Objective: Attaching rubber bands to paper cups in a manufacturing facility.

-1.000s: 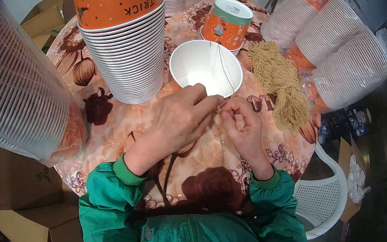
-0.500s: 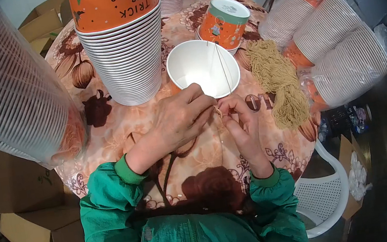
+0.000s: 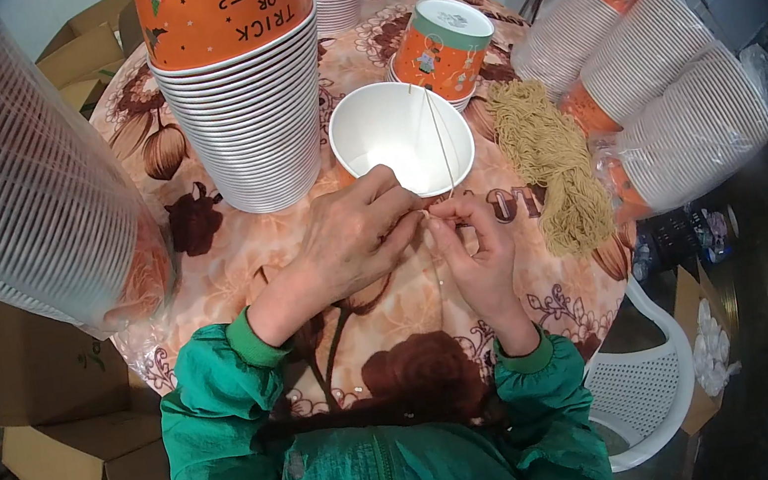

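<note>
My left hand [image 3: 345,246] and my right hand [image 3: 475,246] meet fingertip to fingertip at the near rim of an empty white paper bowl [image 3: 384,144]. Both pinch a thin tan string [image 3: 438,141] that runs up across the bowl's mouth. A loose bundle of the same tan string [image 3: 548,164] lies on the table just right of my right hand. The bowl's outside is hidden from this angle.
A tall stack of orange-and-white paper bowls [image 3: 245,91] stands behind my left hand. A single orange bowl [image 3: 439,50] sits behind the white one. Bagged bowl stacks lie at right [image 3: 672,94] and left [image 3: 19,217]. Cardboard boxes [image 3: 53,433] and a white plastic chair [image 3: 641,400] flank the flower-patterned table [image 3: 400,338].
My hands stay at the bowl's rim, with only small finger movements on the string. The view has tilted slightly.
</note>
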`<state>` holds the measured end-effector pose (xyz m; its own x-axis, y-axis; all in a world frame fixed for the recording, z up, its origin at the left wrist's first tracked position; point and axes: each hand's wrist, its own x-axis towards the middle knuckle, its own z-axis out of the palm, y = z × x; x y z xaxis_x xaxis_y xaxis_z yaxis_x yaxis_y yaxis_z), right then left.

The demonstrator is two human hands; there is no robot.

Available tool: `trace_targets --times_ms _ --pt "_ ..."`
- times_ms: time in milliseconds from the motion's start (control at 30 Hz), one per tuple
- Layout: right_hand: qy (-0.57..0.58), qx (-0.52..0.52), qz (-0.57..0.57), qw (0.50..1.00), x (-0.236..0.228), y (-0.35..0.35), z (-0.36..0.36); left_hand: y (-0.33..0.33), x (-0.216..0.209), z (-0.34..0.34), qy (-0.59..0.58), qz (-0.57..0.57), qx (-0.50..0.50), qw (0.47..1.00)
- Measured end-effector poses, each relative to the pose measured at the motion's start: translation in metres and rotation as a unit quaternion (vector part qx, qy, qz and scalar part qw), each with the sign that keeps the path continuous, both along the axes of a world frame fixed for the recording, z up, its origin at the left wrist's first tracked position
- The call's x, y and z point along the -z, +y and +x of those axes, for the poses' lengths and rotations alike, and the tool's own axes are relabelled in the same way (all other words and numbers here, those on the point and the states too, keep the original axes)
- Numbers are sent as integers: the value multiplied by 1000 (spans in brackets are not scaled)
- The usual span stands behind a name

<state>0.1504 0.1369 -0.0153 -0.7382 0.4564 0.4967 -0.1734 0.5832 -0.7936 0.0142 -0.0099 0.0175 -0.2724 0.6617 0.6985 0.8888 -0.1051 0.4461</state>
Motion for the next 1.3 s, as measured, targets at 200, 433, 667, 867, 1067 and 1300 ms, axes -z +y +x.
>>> trace_targets --times_ms 200,433,667,867,1067,1300 --pt "5 -15 3 1000 1 2 0 -1 1 -3 -20 1 1 1000" --pt "8 -20 -60 998 -6 -3 -2 1 7 -8 -31 9 18 999" --pt "-4 -15 -1 1000 -1 1 -2 0 5 -6 -38 1 15 999" --pt "1 -22 -70 997 -8 -3 -1 0 2 -2 -39 -4 17 999" --pt "10 -3 -12 1000 -9 -1 3 3 8 -7 -50 16 71 996" --pt "3 2 41 999 -7 1 2 4 13 -14 -73 12 102 992"
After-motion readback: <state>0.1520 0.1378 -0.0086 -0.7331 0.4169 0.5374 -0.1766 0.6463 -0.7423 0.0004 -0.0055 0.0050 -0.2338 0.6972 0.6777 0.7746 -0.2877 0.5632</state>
